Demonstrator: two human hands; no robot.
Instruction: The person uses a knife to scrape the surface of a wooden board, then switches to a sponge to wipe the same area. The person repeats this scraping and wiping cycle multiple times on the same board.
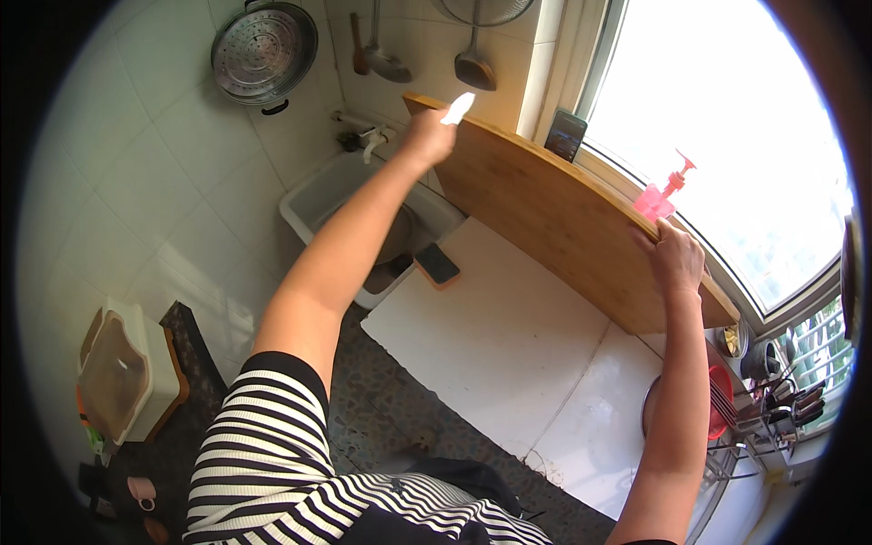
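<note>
A wide wooden board [545, 211] stands on its long edge on the white tiled counter, leaning towards the window side. My right hand [678, 259] grips its upper edge near the right end, fingers over the front face. At the board's upper left corner, my left hand [432, 139] is closed around a bright white piece [459, 109], cloth or paper; I cannot tell which. That hand is at the board's edge, and whether it also grips the wood is not clear. A green-and-orange scrub sponge [437, 266] lies on the counter beside the sink.
Left of the counter [490, 340] is a white sink [300, 204] under a tap [373, 139]. Behind the board stand a phone [565, 135] and a pink pump bottle [657, 199]. A knife rack [783, 409] and red basin [721, 402] are at right; ladles [388, 65] hang on the wall.
</note>
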